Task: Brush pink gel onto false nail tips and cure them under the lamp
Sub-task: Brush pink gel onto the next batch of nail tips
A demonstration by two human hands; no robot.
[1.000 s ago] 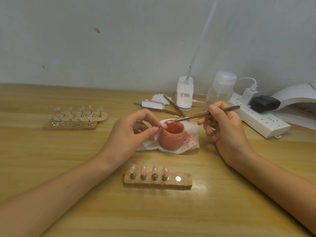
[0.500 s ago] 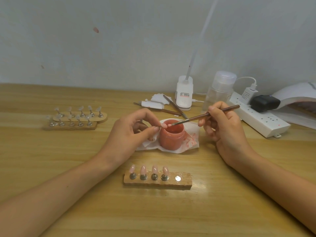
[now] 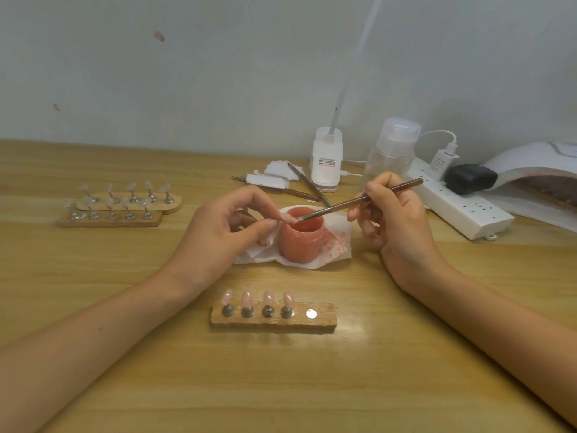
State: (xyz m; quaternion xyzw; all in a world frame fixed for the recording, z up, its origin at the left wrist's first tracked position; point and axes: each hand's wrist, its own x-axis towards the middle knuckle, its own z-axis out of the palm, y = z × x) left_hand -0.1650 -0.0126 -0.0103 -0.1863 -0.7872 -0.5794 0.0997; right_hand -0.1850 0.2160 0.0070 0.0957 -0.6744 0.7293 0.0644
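My left hand point(image 3: 224, 232) pinches a small nail tip point(image 3: 288, 217) on its stand, just over the left rim of the open pink gel pot point(image 3: 300, 242). My right hand point(image 3: 396, 220) grips a thin brown brush point(image 3: 362, 200); its bristles touch the held tip. The pot stands on a stained white tissue point(image 3: 337, 245). In front of me a wooden holder point(image 3: 274, 317) carries several pink tips and one bare magnet. The white curing lamp point(image 3: 537, 170) is at the far right edge.
Two wooden holders with clear tips point(image 3: 121, 203) stand at the left. Behind the pot lie spare brushes point(image 3: 307, 184), a white lamp base point(image 3: 326, 164), a clear pump bottle point(image 3: 392, 151) and a power strip point(image 3: 462, 207) with plugs.
The brush tip has moved left from above the pot's opening to the nail tip held at the pot's left rim. My left hand has barely shifted.
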